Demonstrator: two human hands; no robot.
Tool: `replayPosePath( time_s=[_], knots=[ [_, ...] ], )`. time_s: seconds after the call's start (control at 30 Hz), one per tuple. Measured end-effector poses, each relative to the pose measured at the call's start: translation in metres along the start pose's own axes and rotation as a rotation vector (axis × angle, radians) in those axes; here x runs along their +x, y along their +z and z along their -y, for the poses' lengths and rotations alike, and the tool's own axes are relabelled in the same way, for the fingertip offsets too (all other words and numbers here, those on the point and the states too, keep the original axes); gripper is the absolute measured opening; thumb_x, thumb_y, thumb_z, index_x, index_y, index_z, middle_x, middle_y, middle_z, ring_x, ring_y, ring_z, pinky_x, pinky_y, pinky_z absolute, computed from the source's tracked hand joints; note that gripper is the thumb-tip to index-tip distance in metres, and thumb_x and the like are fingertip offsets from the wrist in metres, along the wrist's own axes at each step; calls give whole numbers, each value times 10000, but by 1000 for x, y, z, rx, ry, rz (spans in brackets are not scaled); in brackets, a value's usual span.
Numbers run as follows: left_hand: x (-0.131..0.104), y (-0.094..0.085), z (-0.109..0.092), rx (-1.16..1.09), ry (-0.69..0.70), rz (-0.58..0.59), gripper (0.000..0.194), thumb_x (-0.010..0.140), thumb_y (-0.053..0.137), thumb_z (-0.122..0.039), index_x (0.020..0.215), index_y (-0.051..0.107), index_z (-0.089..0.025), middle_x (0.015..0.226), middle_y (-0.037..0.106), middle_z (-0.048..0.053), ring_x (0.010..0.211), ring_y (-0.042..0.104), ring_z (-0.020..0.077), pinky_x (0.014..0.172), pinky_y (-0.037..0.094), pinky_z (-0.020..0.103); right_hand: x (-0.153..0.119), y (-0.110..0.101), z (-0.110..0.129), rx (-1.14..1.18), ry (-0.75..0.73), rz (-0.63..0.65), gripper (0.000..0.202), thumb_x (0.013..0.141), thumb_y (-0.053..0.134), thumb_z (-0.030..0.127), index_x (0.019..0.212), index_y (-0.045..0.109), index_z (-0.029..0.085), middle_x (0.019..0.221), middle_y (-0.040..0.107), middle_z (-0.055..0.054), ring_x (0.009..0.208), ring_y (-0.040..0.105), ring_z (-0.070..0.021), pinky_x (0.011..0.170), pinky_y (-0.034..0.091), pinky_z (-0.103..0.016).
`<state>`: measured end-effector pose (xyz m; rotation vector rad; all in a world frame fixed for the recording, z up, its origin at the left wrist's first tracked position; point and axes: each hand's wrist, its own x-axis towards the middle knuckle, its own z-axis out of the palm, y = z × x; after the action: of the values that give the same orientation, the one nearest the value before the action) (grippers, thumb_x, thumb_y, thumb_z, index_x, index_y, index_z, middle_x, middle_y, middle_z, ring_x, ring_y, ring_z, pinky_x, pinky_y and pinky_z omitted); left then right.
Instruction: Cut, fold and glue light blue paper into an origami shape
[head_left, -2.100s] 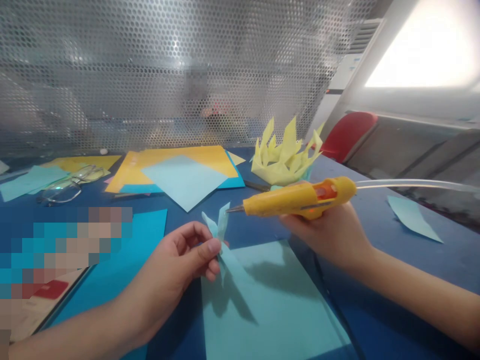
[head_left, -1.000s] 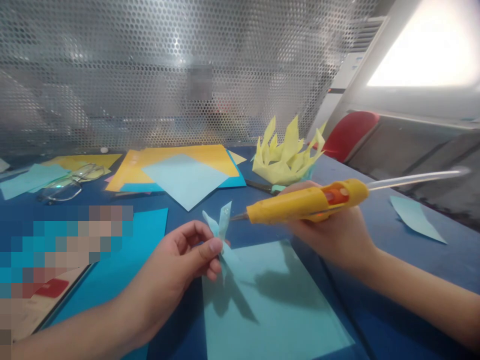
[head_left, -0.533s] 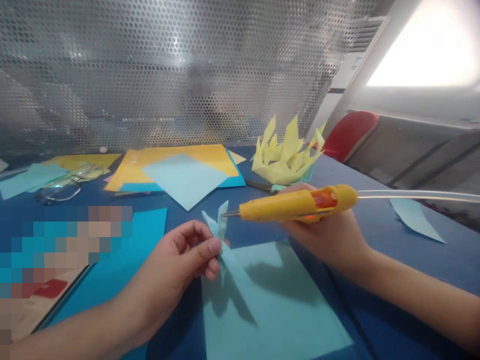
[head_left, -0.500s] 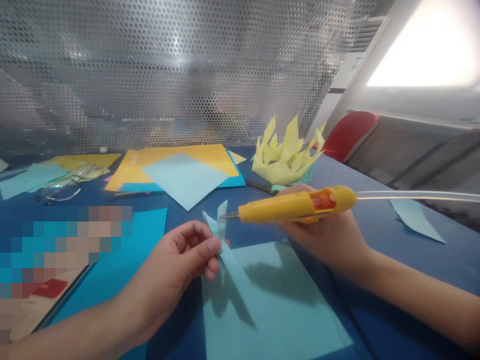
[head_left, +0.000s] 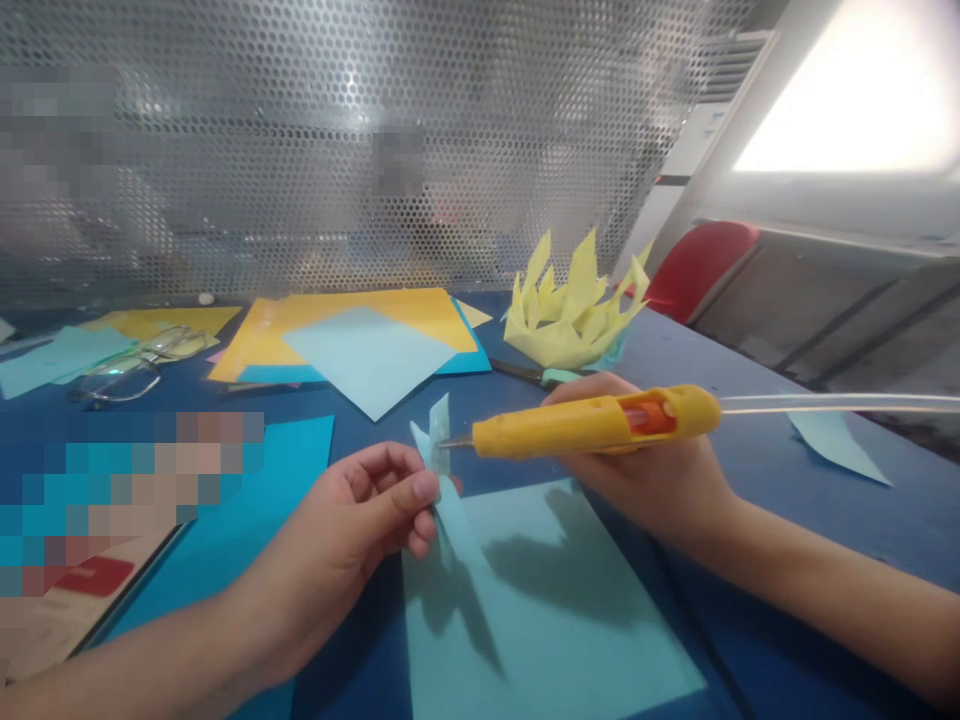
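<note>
My left hand [head_left: 375, 515] pinches a folded light-blue paper piece [head_left: 439, 450] between thumb and fingers, above a light-blue paper sheet [head_left: 555, 620]. In my right hand [head_left: 645, 490] is a yellow hot glue gun [head_left: 562, 422], held level with its fingers wrapped underneath. A clear glue stick [head_left: 825, 403] runs out of its back end to the right. The metal nozzle points left and meets the upper part of the folded paper. Shadows of hands and paper fall on the sheet below.
A yellow folded-paper flower [head_left: 562, 340] stands at the back right, with scissors [head_left: 536, 375] beside it. Yellow and blue sheets [head_left: 352, 310] lie behind my hands; glasses [head_left: 135, 370] rest at the left. A perforated metal panel [head_left: 337, 150] borders the table's back. A dark cord [head_left: 690, 610] runs at the right.
The glue gun's nozzle has shifted slightly left and down along the folded paper. The paper has turned a little in my left hand, its lower end now nearer the left.
</note>
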<state>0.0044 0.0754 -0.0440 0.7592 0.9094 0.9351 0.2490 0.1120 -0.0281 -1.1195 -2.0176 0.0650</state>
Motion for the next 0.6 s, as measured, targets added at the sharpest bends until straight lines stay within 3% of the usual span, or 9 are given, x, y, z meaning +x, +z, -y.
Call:
replayPosePath(
  time_s=[0.3, 0.6],
  knots=[
    [2, 1, 0, 62, 1, -24, 412, 670, 905, -487, 777, 661, -174, 584, 592, -31, 542, 533, 97, 547, 432, 212, 1, 2, -9, 12, -84, -82, 156, 808, 627, 186, 920, 580, 284, 837, 719, 50, 686, 708, -173, 657, 594, -276],
    [2, 2, -1, 63, 18, -22, 428, 677, 878, -522, 820, 674, -175, 593, 571, -31, 549, 546, 121, 557, 451, 252, -3, 0, -8, 17, -100, -9, 161, 809, 664, 181, 927, 590, 262, 799, 721, 60, 624, 687, -140, 588, 573, -222]
  ],
)
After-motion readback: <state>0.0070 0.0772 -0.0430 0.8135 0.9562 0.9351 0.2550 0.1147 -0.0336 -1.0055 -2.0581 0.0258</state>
